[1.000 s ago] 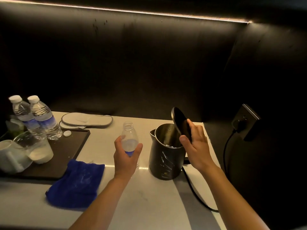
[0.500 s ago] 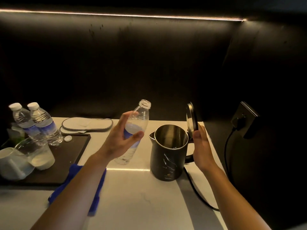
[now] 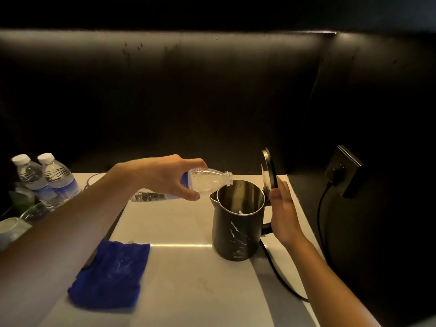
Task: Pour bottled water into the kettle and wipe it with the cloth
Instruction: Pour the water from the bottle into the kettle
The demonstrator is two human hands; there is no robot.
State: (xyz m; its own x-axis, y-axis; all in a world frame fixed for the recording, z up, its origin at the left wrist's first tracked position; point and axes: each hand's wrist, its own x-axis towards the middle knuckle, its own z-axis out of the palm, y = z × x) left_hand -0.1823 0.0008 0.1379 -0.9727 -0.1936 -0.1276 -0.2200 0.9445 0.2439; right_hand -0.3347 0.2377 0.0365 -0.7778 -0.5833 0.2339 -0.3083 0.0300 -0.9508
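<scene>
A black kettle with white marbling stands on the pale counter, its steel inside showing. Its round lid is swung upright at the right. My right hand rests flat against the lid's outer side and the handle, fingers straight. My left hand grips an uncapped clear water bottle with a blue label, tipped almost level, its mouth over the kettle's left rim. A blue cloth lies crumpled on the counter near the front left, partly under my left forearm.
Two capped water bottles stand at the far left beside a glass and a white cup. A black cord runs from the kettle's base over the counter; a wall socket with a plug sits on the dark right wall.
My left hand has lifted the bottle from upright on the counter, carried it right and tipped it over the kettle's rim. My right hand swung the lid upright and stays against it.
</scene>
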